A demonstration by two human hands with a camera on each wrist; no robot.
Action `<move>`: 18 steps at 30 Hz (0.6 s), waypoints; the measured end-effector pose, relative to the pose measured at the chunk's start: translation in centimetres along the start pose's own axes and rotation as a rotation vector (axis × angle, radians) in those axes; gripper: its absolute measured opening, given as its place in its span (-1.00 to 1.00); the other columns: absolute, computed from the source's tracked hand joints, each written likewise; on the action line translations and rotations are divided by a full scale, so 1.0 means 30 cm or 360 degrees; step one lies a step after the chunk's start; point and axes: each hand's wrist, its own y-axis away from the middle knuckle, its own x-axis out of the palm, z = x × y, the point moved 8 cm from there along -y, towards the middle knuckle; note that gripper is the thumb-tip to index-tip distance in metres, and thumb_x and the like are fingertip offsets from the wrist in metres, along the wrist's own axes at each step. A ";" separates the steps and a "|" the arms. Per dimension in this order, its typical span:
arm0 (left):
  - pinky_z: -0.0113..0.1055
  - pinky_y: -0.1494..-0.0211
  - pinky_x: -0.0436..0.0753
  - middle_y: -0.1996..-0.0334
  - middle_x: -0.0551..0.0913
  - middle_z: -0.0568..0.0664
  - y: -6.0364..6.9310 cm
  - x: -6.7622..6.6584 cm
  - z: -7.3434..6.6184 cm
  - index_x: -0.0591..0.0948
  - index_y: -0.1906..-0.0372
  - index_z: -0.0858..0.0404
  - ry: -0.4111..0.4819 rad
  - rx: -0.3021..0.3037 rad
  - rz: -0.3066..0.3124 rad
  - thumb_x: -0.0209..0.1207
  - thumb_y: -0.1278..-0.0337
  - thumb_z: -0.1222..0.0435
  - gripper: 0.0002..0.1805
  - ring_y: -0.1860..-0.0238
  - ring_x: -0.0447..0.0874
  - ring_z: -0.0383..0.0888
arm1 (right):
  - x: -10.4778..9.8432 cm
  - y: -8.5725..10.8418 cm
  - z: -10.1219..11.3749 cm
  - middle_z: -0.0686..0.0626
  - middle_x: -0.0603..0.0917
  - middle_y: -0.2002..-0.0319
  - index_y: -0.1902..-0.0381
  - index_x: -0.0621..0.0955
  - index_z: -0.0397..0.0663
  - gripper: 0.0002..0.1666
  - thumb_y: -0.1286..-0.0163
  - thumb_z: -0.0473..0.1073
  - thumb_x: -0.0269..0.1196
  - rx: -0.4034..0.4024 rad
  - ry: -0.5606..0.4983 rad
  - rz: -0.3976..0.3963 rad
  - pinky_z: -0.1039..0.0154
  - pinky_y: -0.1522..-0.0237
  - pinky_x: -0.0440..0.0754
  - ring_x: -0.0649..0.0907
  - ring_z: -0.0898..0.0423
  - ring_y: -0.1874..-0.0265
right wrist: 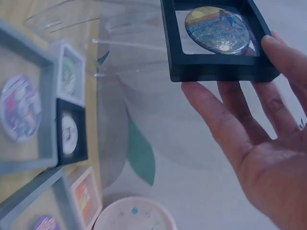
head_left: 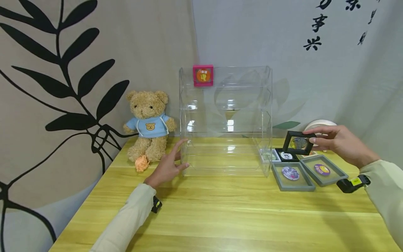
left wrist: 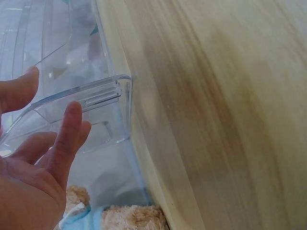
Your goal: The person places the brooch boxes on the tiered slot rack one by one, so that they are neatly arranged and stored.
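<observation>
the black display frame (head_left: 297, 152), which encloses a round badge (head_left: 298, 142), is raised off the wooden table (head_left: 201, 210), right of the clear tiered stand (head_left: 226, 150). the right hand (head_left: 341, 143) grips this frame by its right side, with thumb and fingers pinched on the rim. the left hand (head_left: 168, 164) is at the left side of the stand, fingers extended and spread about the edge of the side wall; exact contact cannot be told. a pink frame (head_left: 203, 75) occupies the upper left part of the stand. at the near right of the stand, a left gray frame (head_left: 297, 188) and a right gray frame (head_left: 333, 181) lie side by side, each with a badge inside. beyond them are a small black frame (right wrist: 72, 159) and a small white frame (right wrist: 72, 49). a white round object (head_left: 321, 123) is located at the far right. a teddy bear (head_left: 149, 126) sits left of the stand, with a crumpled orange item (head_left: 142, 163) at its feet.
</observation>
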 end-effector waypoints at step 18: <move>0.08 -0.01 0.80 -0.50 0.23 0.41 -0.002 -0.001 0.007 -0.02 -0.53 -0.46 -0.0007 0.0014 -0.0014 0.35 -0.20 0.32 0.06 -0.27 0.56 0.36 | 0.000 -0.162 0.207 0.37 0.58 -0.05 -0.24 0.63 0.05 -0.62 -0.51 -0.23 0.17 -0.0051 -0.0110 -0.0025 0.38 0.07 0.80 0.76 0.27 0.14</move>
